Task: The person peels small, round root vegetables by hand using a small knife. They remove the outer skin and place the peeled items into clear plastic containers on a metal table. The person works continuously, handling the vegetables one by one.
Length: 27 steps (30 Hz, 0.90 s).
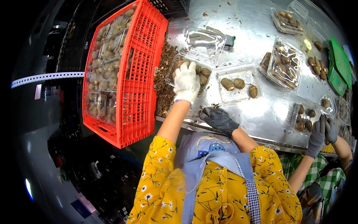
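Note:
My left hand (187, 84), in a white glove, reaches over a clear plastic tray (201, 91) of small brown taros (203, 77). Its fingers are apart and rest on the taros at the tray's left side; what lies under the palm is hidden. My right hand (220, 120), black-gloved, is low at the table's front edge with its fingers curled. Whatever is inside them, if anything, is too dark to make out. Just beyond it stands a second clear tray (238, 101), which holds three taros (239, 83). An open clear lid (203, 43) stands behind the left tray.
A red crate (138, 74) packed with filled boxes stands on the left, beside brown scraps (164, 76). Filled boxes (285, 64) are stacked on the metal table at right, near a green scale (339, 67). A co-worker's grey-gloved hands (317, 136) work over another tray (304, 118).

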Each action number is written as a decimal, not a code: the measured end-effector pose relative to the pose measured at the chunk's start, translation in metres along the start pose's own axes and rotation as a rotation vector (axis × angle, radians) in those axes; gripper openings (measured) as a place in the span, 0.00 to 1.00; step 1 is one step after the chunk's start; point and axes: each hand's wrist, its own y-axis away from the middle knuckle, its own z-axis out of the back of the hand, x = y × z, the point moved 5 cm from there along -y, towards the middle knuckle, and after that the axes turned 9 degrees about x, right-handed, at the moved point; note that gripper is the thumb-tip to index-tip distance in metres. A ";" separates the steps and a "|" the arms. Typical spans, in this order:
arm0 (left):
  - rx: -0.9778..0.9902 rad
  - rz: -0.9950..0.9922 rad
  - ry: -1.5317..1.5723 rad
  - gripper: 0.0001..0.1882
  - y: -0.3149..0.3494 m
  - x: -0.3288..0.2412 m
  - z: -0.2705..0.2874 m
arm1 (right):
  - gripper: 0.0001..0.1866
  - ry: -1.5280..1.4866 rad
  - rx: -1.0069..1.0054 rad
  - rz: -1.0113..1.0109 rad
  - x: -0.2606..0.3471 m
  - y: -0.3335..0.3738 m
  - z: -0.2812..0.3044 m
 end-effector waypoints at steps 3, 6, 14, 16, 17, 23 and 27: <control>0.141 0.037 -0.152 0.10 -0.021 0.012 -0.016 | 0.13 -0.034 0.037 -0.054 -0.002 -0.004 -0.002; 0.221 -0.011 -0.237 0.09 -0.028 0.009 -0.015 | 0.13 -0.070 0.080 -0.128 -0.001 -0.005 0.008; 0.240 0.035 1.154 0.24 0.032 0.045 0.009 | 0.10 -0.491 -0.256 -0.177 0.013 0.006 0.026; 0.374 0.157 1.459 0.26 0.063 0.034 0.014 | 0.11 -0.998 -0.230 -0.408 0.012 0.005 0.032; 0.359 0.164 1.528 0.26 0.078 0.036 0.008 | 0.14 -1.138 -0.379 -0.278 0.015 0.002 0.033; 0.221 -0.079 0.891 0.31 0.112 0.035 0.024 | 0.16 -1.094 -0.530 -0.127 0.023 -0.021 0.026; 0.331 0.040 1.046 0.32 0.121 0.028 0.033 | 0.22 -1.049 -0.475 -0.174 0.028 -0.022 0.028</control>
